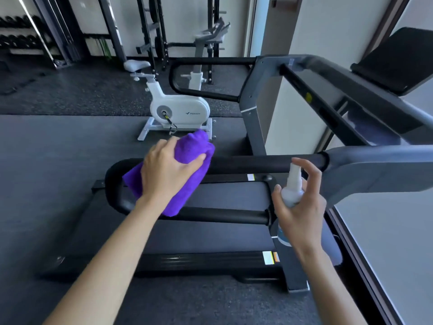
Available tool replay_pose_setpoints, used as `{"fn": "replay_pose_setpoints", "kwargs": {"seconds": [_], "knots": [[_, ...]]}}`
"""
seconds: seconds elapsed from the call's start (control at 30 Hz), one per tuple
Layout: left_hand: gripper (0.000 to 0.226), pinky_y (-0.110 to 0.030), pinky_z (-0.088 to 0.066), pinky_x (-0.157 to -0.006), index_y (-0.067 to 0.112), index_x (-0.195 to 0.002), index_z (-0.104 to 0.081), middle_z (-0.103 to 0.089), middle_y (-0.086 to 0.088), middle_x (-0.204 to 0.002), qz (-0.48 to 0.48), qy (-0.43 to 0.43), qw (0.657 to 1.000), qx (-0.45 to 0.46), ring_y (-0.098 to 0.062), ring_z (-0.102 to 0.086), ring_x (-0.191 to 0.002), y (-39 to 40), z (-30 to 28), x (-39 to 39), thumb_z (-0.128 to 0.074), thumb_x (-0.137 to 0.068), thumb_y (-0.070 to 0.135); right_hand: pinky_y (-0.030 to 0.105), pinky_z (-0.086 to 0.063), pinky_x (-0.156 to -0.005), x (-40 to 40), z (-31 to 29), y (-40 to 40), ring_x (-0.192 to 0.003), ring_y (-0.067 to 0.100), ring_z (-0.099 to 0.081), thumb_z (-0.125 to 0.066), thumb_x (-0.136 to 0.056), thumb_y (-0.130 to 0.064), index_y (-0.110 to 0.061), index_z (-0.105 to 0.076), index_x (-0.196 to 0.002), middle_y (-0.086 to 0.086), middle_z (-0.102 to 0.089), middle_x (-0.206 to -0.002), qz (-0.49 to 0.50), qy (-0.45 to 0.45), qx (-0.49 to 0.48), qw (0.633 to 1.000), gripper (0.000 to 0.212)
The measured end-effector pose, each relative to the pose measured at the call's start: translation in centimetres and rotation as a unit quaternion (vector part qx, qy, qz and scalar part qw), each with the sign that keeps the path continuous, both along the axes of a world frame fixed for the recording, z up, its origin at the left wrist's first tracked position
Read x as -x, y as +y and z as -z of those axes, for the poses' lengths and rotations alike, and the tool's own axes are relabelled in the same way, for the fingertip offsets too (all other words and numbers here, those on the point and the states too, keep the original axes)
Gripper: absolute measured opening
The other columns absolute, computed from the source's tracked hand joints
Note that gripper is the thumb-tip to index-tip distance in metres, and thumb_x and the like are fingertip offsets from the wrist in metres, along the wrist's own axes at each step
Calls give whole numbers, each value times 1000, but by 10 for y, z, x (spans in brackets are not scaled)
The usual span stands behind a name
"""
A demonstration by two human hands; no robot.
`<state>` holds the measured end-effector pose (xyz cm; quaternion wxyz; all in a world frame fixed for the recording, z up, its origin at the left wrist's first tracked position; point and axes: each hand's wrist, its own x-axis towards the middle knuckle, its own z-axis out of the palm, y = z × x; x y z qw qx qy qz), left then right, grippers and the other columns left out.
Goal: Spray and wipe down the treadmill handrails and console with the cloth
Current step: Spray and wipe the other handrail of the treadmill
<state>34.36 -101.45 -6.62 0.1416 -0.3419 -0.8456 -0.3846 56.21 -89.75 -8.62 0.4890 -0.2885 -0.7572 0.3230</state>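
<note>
A: State of the left grip?
B: The left hand (167,171) is curled round a bunched purple cloth (187,165); thumb on the cloth's right side, fingers over its top; the cloth lies against the near handrail (246,164), a black padded loop, and hangs down past the loop's lower bar.

A: State of the right grip?
B: The right hand (302,207) holds a white spray bottle (291,188) upright; fingers wrapped round the body, index finger raised just above the nozzle cap; the bottle sits just beside the right end of the same handrail, where the padding meets the grey frame.

A: Surrounding assembly?
B: The treadmill belt (210,235) runs below the handrail; the far handrail (206,76) mirrors it beyond; the console (403,59), a dark panel, stands upper right; a white exercise bike (179,106) is on the floor behind the cloth; weight racks (152,31) line the back wall.
</note>
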Motion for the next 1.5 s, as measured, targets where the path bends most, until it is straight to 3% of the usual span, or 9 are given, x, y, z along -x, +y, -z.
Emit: {"fn": "replay_pose_setpoints", "kwargs": {"seconds": [0.23, 0.5, 0.67, 0.87, 1.0, 1.1, 1.17, 1.3, 1.5], "knots": [[47, -40, -47, -84, 20, -102, -63, -68, -9, -108, -133, -115, 981, -87, -33, -61, -104, -93, -3, 82, -69, -75, 58, 17, -39, -49, 36, -1, -46, -53, 16, -45, -64, -83, -1, -30, -42, -119, -3, -50, -72, -2, -1, -1, 1000, 52], [66, -40, -47, -81, 25, -105, -68, -65, -2, -94, 62, 35, 997, 11, -29, -61, -91, -41, -1, 43, -54, -64, 74, 5, -37, -57, 56, -11, -78, -63, 13, -51, -65, -82, 0, -29, -42, -119, 2, -54, -78, 16, -12, -14, 1000, 53], [59, -33, -48, -86, 30, -111, -66, -63, 8, -106, 34, -104, 984, -142, -15, -61, -101, -81, 21, 75, -68, -61, 63, 7, -36, -52, 50, -5, -88, -55, 15, -51, -66, -83, -1, -29, -42, -121, 11, -58, -77, 41, -33, -16, 998, 53], [45, -29, -49, -95, 46, -101, -54, -64, 8, -116, -61, -268, 901, -335, -7, -61, -105, -100, 68, 82, -73, -63, 60, 9, -36, -47, 48, 8, -103, -54, 22, -50, -67, -81, 0, -26, -41, -120, 8, -53, -62, 57, -67, -18, 996, 54], [72, -32, -45, -100, 8, -122, -49, -55, -3, -123, -162, -248, 865, -405, -15, -54, -117, -90, 113, 62, -76, -69, 48, 10, -35, -46, 56, 15, -109, -49, 19, -48, -66, -82, 2, -23, -41, -120, 6, -51, -63, 36, -68, -27, 997, 52], [70, -15, -46, -88, -7, -122, -45, -48, -1, -116, -210, -263, 838, -429, 13, -51, -103, -74, 135, 46, -84, -72, 23, 8, -34, -49, 55, 21, -110, -53, 16, -48, -66, -82, 1, -23, -41, -120, 6, -53, -66, 27, -74, -19, 997, 52], [79, -11, -40, -93, -11, -126, -39, -39, -6, -119, -251, -270, 826, -427, 4, -44, -107, -61, 139, 37, -83, -73, 28, 10, -35, -49, 49, 25, -107, -52, 17, -49, -67, -82, 0, -24, -41, -120, 7, -55, -65, 26, -80, -17, 996, 52], [80, -36, -32, -93, -7, -119, -46, -48, -27, -112, -295, -213, 886, -288, -36, -43, -105, -25, 163, 4, -75, -69, 49, 10, -37, -46, 28, 30, -91, -49, 18, -50, -67, -82, 0, -28, -41, -120, 1, -55, -63, 22, -77, 8, 997, 54], [59, -42, -38, -88, 11, -107, -60, -59, -13, -113, -115, -70, 991, 6, -35, -50, -100, 41, 182, -61, -88, -61, 33, 11, -39, -49, -13, 34, -54, -51, 17, -51, -69, -81, 1, -30, -43, -118, 2, -53, -63, 56, -77, 21, 995, 54]]}}
